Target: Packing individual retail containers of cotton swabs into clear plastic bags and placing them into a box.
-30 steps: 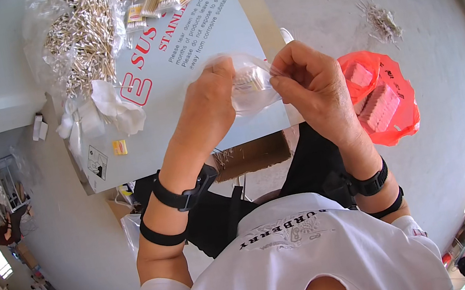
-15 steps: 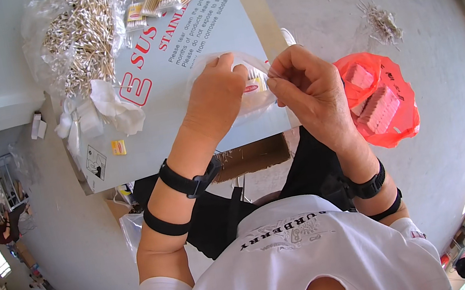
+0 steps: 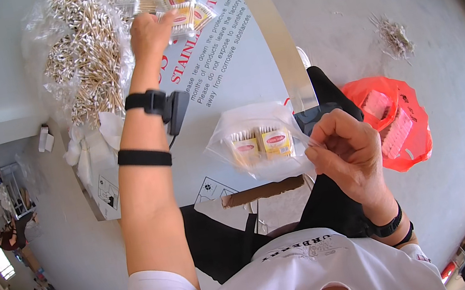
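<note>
Head view, and bagging looks in hand: the right hand [image 3: 350, 157] pinches the translucent bag [image 3: 221, 141] by its edge, two swab packs [image 3: 276, 141] inside, over the bench [image 3: 192, 159]. The left hand [image 3: 149, 37] meets the piled packs [image 3: 183, 20]; whether its fingers grip one, I can't tell. Next seemingly calls for an open bag mouth.

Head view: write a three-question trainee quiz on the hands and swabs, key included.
1. Which hand pinches the edge of the clear bag?
2. True or false: the heap of loose swabs lies to the left of the clear bag.
3. The left hand is at: (a) the red bag; (b) the swab packs near the loose heap; (c) the white shirt.

Key: 1. The right hand. 2. True. 3. b.
</note>
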The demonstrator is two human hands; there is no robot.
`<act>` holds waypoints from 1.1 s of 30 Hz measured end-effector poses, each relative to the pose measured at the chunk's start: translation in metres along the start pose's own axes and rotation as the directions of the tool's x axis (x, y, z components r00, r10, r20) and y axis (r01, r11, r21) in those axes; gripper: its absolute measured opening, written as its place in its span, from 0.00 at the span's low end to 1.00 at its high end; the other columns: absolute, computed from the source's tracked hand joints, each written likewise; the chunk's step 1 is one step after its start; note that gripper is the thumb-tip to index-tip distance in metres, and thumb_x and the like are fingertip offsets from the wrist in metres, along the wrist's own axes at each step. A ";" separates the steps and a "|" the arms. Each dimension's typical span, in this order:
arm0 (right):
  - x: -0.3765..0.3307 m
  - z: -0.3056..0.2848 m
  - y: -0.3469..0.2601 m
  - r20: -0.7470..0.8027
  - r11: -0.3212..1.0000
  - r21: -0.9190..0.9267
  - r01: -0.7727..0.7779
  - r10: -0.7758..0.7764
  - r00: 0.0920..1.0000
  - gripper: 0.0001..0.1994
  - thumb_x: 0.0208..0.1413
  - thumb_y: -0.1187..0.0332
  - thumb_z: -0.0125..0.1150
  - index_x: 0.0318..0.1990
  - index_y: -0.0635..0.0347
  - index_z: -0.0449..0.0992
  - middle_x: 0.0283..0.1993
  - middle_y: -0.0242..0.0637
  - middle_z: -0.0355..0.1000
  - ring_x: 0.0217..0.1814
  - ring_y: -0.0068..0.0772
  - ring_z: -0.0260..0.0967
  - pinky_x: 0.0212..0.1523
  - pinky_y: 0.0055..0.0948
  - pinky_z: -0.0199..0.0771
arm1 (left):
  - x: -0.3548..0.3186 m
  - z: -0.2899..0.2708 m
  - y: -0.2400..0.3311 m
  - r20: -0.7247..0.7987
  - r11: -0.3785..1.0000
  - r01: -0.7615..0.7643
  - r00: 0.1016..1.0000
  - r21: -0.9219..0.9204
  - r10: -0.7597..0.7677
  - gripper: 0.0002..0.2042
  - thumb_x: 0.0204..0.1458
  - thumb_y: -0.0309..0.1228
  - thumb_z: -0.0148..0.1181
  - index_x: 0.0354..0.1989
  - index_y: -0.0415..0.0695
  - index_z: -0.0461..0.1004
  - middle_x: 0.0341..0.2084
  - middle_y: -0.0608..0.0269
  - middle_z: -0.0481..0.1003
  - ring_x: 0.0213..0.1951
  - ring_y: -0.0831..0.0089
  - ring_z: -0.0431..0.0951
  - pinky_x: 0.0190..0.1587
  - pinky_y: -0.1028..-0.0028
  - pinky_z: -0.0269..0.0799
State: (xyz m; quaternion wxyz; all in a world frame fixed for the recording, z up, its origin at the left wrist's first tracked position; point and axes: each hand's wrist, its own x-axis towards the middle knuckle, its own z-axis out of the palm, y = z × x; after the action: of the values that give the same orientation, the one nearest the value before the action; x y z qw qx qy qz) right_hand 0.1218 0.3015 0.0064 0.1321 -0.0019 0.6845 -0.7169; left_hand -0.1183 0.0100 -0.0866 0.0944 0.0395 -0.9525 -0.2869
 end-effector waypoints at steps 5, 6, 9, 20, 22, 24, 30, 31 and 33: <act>0.003 -0.009 0.000 -0.023 0.997 -0.073 -0.009 0.008 1.000 0.05 0.52 0.80 0.60 0.29 0.66 0.68 0.23 0.26 0.65 0.25 0.10 0.57 0.25 0.14 0.59 | -0.002 0.051 0.010 0.103 0.942 0.216 0.963 0.256 -0.249 0.31 0.38 0.51 0.72 0.40 0.33 0.76 0.32 0.52 0.79 0.35 0.53 0.80 0.43 0.59 0.74; 0.002 -0.011 0.000 -0.024 0.995 -0.104 0.009 -0.012 1.000 0.05 0.52 0.80 0.60 0.29 0.66 0.68 0.23 0.26 0.65 0.25 0.11 0.57 0.25 0.14 0.59 | -0.009 0.056 0.016 -0.018 0.937 0.187 0.982 0.296 -0.190 0.31 0.37 0.49 0.73 0.42 0.33 0.75 0.32 0.53 0.79 0.35 0.53 0.79 0.44 0.59 0.74; 0.003 0.001 0.002 -0.009 0.995 -0.098 0.019 -0.020 1.000 0.05 0.51 0.80 0.60 0.29 0.66 0.68 0.22 0.26 0.64 0.24 0.11 0.57 0.24 0.15 0.59 | -0.031 0.047 -0.013 -0.178 0.989 0.089 0.982 0.122 -0.067 0.24 0.37 0.39 0.73 0.39 0.35 0.73 0.29 0.52 0.78 0.33 0.52 0.79 0.42 0.59 0.74; -0.006 0.009 0.013 -0.096 0.993 -0.038 0.108 -0.112 0.989 0.06 0.58 0.77 0.57 0.31 0.67 0.67 0.20 0.24 0.63 0.22 0.10 0.59 0.23 0.15 0.59 | -0.208 -0.129 0.106 0.028 0.794 -0.457 0.860 -0.400 0.509 0.12 0.51 0.20 0.58 0.44 0.37 0.73 0.36 0.58 0.71 0.38 0.68 0.75 0.40 0.71 0.73; -0.008 0.011 0.013 -0.070 0.985 -0.068 0.159 -0.164 0.984 0.05 0.58 0.77 0.58 0.31 0.66 0.68 0.21 0.26 0.65 0.22 0.12 0.60 0.23 0.16 0.60 | -0.220 -0.115 0.124 0.161 0.769 -0.564 0.764 -0.300 0.624 0.14 0.44 0.17 0.58 0.43 0.38 0.73 0.32 0.57 0.66 0.34 0.61 0.72 0.35 0.68 0.70; -0.010 0.014 0.010 -0.073 0.983 -0.058 0.173 -0.177 0.981 0.05 0.58 0.77 0.58 0.32 0.66 0.68 0.22 0.27 0.66 0.22 0.12 0.61 0.23 0.16 0.61 | -0.222 -0.095 0.120 0.235 0.785 -0.563 0.752 -0.258 0.616 0.17 0.42 0.15 0.60 0.43 0.38 0.74 0.33 0.55 0.68 0.36 0.59 0.74 0.38 0.67 0.72; -0.012 0.014 0.013 -0.066 0.987 -0.007 0.159 -0.159 0.985 0.05 0.59 0.76 0.57 0.32 0.66 0.69 0.25 0.27 0.67 0.24 0.13 0.63 0.25 0.16 0.63 | -0.211 -0.079 0.109 0.798 0.856 -0.517 0.511 -0.013 0.320 0.13 0.48 0.19 0.55 0.43 0.40 0.72 0.35 0.49 0.71 0.36 0.52 0.74 0.38 0.62 0.70; -0.012 0.013 0.013 -0.064 0.988 0.007 0.157 -0.156 0.986 0.04 0.60 0.76 0.56 0.33 0.65 0.70 0.25 0.26 0.67 0.25 0.12 0.61 0.26 0.15 0.62 | -0.212 -0.077 0.113 0.729 0.797 -0.603 0.543 -0.006 0.416 0.11 0.49 0.21 0.53 0.42 0.38 0.73 0.33 0.50 0.72 0.35 0.51 0.76 0.38 0.62 0.72; -0.011 0.011 0.011 -0.062 0.989 -0.010 0.147 -0.147 0.987 0.04 0.60 0.76 0.57 0.33 0.65 0.70 0.25 0.26 0.67 0.24 0.12 0.61 0.26 0.15 0.62 | -0.215 -0.080 0.120 0.653 0.732 -0.681 0.562 0.016 0.508 0.10 0.51 0.22 0.52 0.41 0.37 0.73 0.31 0.51 0.72 0.34 0.50 0.77 0.37 0.62 0.74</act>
State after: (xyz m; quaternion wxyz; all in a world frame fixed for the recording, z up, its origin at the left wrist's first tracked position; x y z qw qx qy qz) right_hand 0.1366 0.2926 -0.0017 0.0573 -0.0304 0.6881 -0.7227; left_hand 0.1058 0.0946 0.0111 -0.1314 -0.3693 -0.9142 -0.1030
